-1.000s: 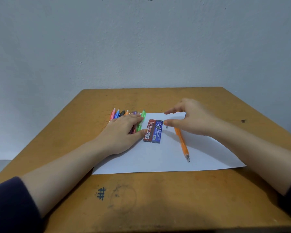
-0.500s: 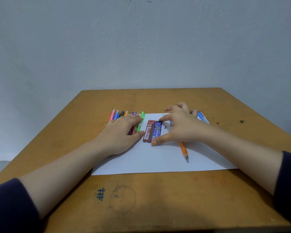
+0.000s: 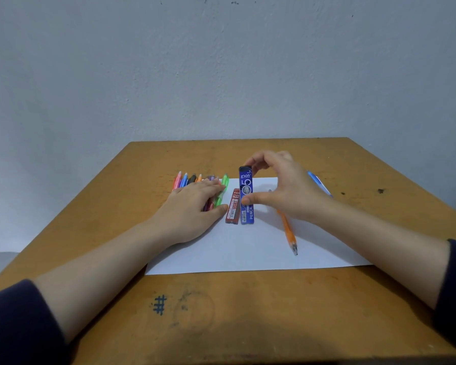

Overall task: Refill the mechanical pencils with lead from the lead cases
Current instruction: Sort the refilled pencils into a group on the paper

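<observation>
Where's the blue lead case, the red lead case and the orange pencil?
blue lead case (image 3: 246,183): head view, upper part of its label.
red lead case (image 3: 232,209): head view, middle of its label.
orange pencil (image 3: 287,228): head view, middle of its barrel.

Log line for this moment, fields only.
stage: picking lead case | right hand: pinches blue lead case, tilted up | left hand: rests on pencil row | orange pencil: on paper
</observation>
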